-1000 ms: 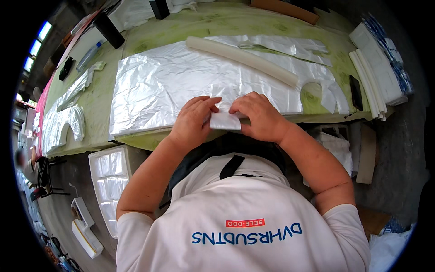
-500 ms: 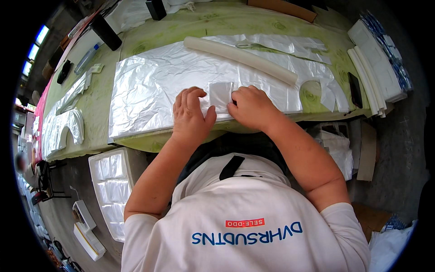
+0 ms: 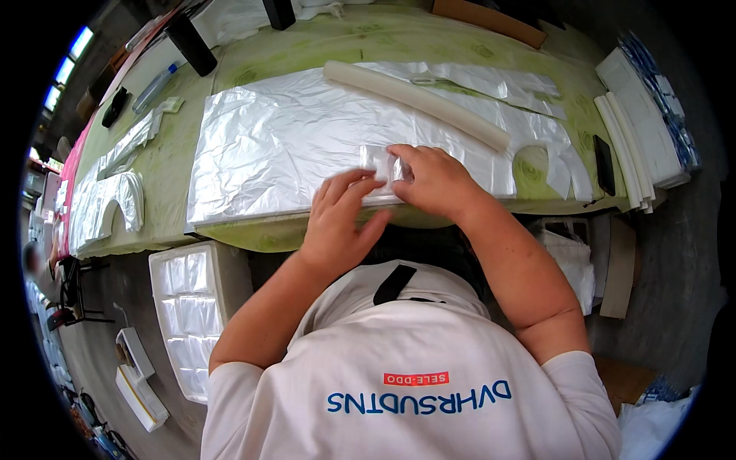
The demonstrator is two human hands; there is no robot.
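Note:
A small folded packet of clear plastic film (image 3: 377,159) lies on a stack of thin, shiny plastic sheets (image 3: 268,149) near the table's front edge. My right hand (image 3: 435,182) grips the packet's right side, fingers bent over its edge. My left hand (image 3: 341,215) is at the packet's near left side, its thumb spread away from the bent fingers. Those fingertips are slightly blurred, and I cannot tell whether they touch the film. Beyond both hands, a long whitish roll (image 3: 418,103) rests slantwise across the sheets.
A phone (image 3: 603,165) and pale rolls (image 3: 625,149) lie at the right. Cut plastic pieces (image 3: 115,201), a bottle (image 3: 153,88) and a black cylinder (image 3: 190,46) are on the green tablecloth (image 3: 172,165) at left. Below stands a box of folded packets (image 3: 218,268).
My left hand has moved right and nearer to me, its thumb now below the packet. The packet looks narrower, and my right hand's fingers have shifted over it. The whole view has shifted slightly.

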